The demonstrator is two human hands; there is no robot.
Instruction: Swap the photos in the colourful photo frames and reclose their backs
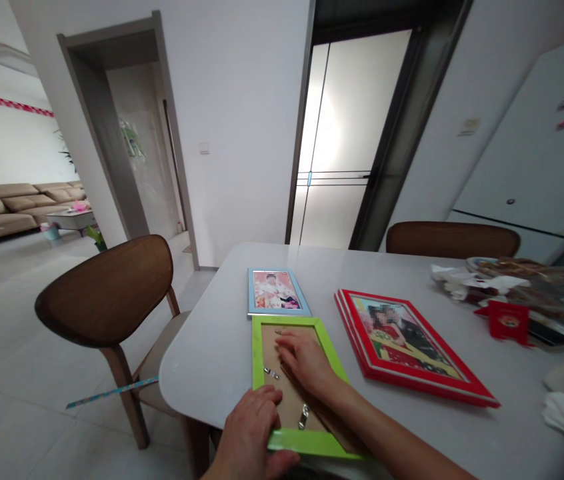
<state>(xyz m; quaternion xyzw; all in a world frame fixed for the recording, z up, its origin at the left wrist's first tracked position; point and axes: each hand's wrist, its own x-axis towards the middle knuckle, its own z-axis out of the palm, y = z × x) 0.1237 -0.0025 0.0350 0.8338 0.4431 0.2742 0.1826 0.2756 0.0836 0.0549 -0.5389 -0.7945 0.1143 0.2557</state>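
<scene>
A green picture frame (261, 350) lies back side up on the table, its brown backing board (289, 383) showing. Small metal clips (304, 417) sit on the board near its left and lower edges, another near the top. My left hand (252, 427) grips the frame's lower left corner, thumb at the near edge and fingers over the left side. Resting on the board, my right hand (307, 360) has its fingers outstretched and slightly bent, their tips close to the top clip. Whether they touch that clip I cannot tell.
Beyond the green frame lies a light blue picture frame (251, 293). Red picture frames (362, 333) are stacked to the right. Plastic-wrapped items and a red packet (509, 323) lie at the table's right. A wooden chair (107, 293) stands left, another chair (452, 239) behind.
</scene>
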